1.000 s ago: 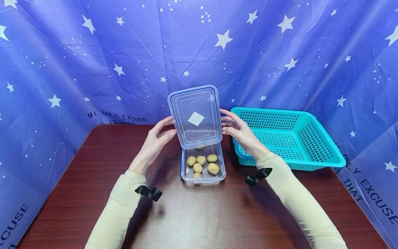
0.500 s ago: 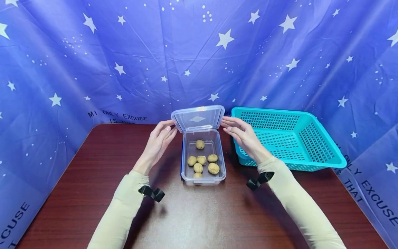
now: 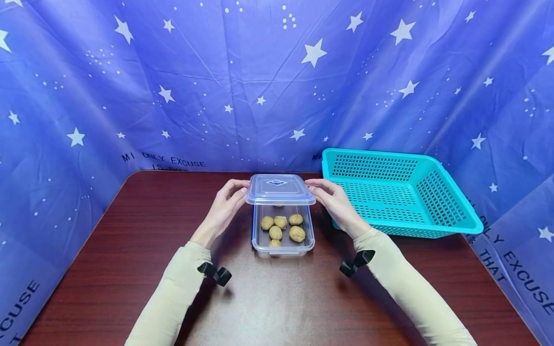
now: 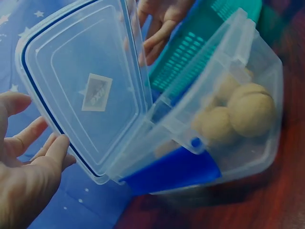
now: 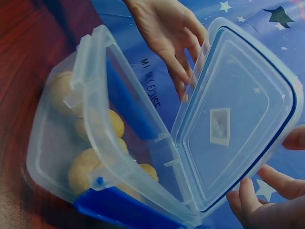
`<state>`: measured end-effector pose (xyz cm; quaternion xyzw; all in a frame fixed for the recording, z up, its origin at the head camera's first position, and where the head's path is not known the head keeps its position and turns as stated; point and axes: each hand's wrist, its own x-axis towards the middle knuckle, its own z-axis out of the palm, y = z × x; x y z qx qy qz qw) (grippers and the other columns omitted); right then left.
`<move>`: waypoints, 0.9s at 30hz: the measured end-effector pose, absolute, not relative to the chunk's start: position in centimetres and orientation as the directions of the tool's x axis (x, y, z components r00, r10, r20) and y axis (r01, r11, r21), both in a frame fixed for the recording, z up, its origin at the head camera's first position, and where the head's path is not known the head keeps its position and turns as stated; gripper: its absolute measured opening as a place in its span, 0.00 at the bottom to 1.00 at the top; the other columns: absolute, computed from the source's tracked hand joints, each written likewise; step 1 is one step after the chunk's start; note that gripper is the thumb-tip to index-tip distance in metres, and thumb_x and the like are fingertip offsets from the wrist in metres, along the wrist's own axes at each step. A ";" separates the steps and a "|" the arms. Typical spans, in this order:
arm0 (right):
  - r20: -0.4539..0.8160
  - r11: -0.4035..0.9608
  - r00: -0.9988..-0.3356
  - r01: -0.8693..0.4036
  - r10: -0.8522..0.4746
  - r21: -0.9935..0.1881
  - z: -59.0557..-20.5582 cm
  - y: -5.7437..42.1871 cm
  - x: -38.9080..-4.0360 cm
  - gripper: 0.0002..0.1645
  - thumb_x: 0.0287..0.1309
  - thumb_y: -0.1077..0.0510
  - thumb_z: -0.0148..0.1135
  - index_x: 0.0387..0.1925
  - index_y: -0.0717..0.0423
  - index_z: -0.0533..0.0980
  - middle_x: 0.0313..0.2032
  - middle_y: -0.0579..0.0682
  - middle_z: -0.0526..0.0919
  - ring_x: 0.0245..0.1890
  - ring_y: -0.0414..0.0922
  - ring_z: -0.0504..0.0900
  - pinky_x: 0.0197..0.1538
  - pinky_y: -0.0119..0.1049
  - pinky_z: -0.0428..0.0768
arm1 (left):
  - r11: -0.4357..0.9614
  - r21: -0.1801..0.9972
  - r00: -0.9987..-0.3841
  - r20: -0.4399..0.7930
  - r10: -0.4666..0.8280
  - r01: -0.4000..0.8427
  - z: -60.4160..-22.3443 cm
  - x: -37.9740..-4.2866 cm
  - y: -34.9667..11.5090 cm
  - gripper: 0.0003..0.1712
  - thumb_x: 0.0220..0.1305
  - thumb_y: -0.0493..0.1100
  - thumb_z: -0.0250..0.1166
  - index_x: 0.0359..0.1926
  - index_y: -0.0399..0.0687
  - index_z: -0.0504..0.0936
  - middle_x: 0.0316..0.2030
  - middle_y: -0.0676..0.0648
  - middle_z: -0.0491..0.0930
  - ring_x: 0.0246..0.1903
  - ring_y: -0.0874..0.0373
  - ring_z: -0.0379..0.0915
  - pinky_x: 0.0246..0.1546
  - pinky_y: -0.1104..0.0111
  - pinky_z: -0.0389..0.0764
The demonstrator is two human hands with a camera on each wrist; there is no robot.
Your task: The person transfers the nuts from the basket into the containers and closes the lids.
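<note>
A clear plastic lid with a blue seal slants over the back part of a clear food container. My left hand holds the lid's left edge with thumb and fingertips, and my right hand holds the right edge the same way. Both wrist views show the lid's underside, its lower edge close to the container's rim. Inside the container lie several walnuts; the rearmost is mostly hidden by the lid. A blue side latch hangs down in the left wrist view.
A turquoise plastic basket stands right of the container, close behind my right hand. The brown wooden table ends at a blue star-patterned curtain. Black cameras are strapped to both wrists.
The lid first showed its underside to the head view, then leaned back behind the container; now it has swung forward and down, showing its top. Both hands moved with it.
</note>
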<state>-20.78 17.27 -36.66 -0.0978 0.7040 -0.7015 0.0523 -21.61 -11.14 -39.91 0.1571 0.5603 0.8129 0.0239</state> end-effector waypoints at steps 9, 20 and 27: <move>0.020 0.313 -0.965 -0.104 -0.262 -0.944 -37.0 16.7 -20.4 0.30 0.64 0.62 0.55 0.65 0.70 0.64 0.62 0.68 0.68 0.63 0.58 0.68 0.63 0.48 0.66 | -0.256 0.960 -0.945 0.184 0.269 0.114 -42.1 -21.7 -11.1 0.18 0.68 0.29 0.54 0.55 0.21 0.64 0.60 0.32 0.64 0.59 0.52 0.64 0.59 0.66 0.67; 0.001 0.580 -0.957 -0.177 -0.291 -0.795 -38.4 15.4 -20.0 0.38 0.59 0.64 0.59 0.68 0.73 0.59 0.66 0.71 0.55 0.63 0.65 0.63 0.64 0.53 0.63 | -0.077 0.984 -0.941 0.177 0.287 0.162 -43.3 -21.4 -10.5 0.20 0.59 0.22 0.60 0.53 0.22 0.68 0.61 0.32 0.56 0.67 0.40 0.52 0.65 0.57 0.59; -0.011 0.603 -0.957 -0.174 -0.291 -0.779 -38.6 15.5 -19.4 0.42 0.57 0.63 0.62 0.69 0.71 0.57 0.67 0.69 0.52 0.64 0.66 0.61 0.64 0.55 0.62 | -0.010 0.988 -0.946 0.150 0.289 0.154 -43.3 -21.0 -10.4 0.22 0.59 0.23 0.61 0.55 0.28 0.69 0.61 0.34 0.56 0.68 0.41 0.51 0.64 0.58 0.61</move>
